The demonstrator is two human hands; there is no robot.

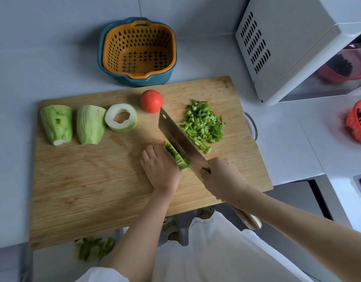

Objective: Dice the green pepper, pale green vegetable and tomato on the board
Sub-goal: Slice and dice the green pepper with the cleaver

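Dicing underway: right hand grips cleaver; left hand curls over green pepper, board centre, blade just beside knuckles. Risk: finger cut if strips slip. Uncut tomato, pale green vegetable at board's far edge; tomato may roll.

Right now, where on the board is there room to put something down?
The board's near left, below the pale pieces and beside the left hand, is bare. Crowded: the far side with tomato and diced pepper, and the middle, with knife and right hand.
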